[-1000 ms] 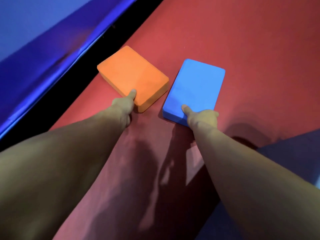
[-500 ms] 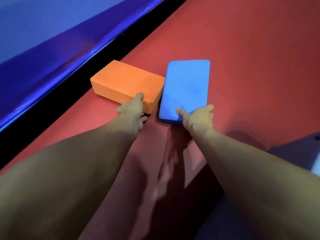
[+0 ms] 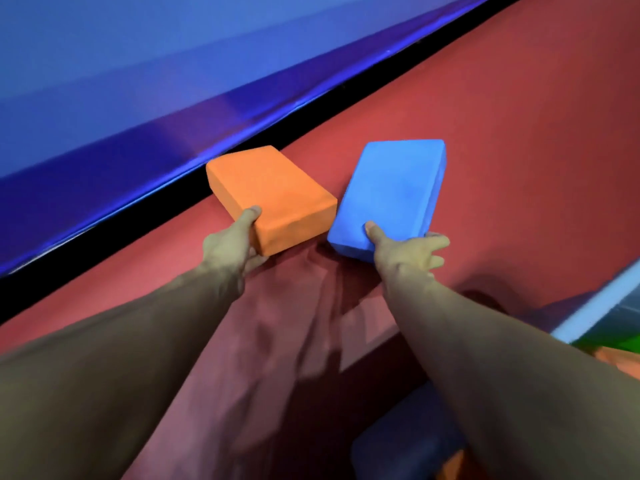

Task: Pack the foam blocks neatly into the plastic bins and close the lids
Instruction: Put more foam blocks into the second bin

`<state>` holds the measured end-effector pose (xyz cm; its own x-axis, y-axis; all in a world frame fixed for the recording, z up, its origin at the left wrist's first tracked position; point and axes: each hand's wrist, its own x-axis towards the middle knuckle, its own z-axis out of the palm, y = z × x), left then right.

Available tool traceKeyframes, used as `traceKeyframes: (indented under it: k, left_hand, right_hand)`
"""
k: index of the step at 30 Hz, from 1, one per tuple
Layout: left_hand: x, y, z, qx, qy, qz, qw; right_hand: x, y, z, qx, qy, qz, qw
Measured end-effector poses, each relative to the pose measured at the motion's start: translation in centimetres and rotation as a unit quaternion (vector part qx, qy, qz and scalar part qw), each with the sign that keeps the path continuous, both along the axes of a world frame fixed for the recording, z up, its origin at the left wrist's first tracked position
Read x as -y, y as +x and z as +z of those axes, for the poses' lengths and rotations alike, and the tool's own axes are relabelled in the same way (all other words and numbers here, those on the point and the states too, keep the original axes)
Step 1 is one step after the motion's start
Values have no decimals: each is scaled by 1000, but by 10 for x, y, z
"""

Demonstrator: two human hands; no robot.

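The person is reaching forward with both arms, and each hand is taking one foam block off the red mat. The left hand (image 3: 231, 244) is gripping the near corner of the orange block (image 3: 273, 199), thumb lying on the top face and fingers curling underneath, so the block is being pinched through its thickness. The right hand (image 3: 407, 252) is holding the near short end of the blue block (image 3: 391, 192) the same way, thumb pressing on top while the other fingers are spreading round the near right corner and under it. The two blocks are sitting just beside each other, their near corners close together, with the orange one lying near the black gap that is running along the blue padded wall (image 3: 138, 98). Both blocks look tipped up a little at the far end, though whether they are fully clear of the mat is hard to tell. To do this step well, each grip probably needs to be sliding further in from the corner, since foam held by one end is likely to flex and swing. At the lower right edge a pale rim with green and orange shapes below it is showing; it may be a bin (image 3: 602, 306), but it is too blurred to be sure.
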<state>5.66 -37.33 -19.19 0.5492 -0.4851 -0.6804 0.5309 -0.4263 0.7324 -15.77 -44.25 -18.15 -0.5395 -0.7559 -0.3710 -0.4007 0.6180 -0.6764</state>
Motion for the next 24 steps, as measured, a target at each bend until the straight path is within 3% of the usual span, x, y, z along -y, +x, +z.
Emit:
traceKeyframes:
  k: [8, 12, 18, 24]
  left_hand:
    - [-103, -3, 121, 12, -57, 1, 998]
    - [-187, -10, 209, 41, -106, 20, 993]
    - [-422, -42, 360, 95, -164, 105, 976]
    - [-659, -45, 403, 114, -128, 245, 954]
  right_hand:
    - [-94, -11, 110, -10, -101, 47, 994]
    - [-155, -16, 185, 44, -139, 86, 986]
    - [-339, -21, 312, 143, -92, 170, 971]
    - [-504, 4, 359, 255, -40, 299, 919]
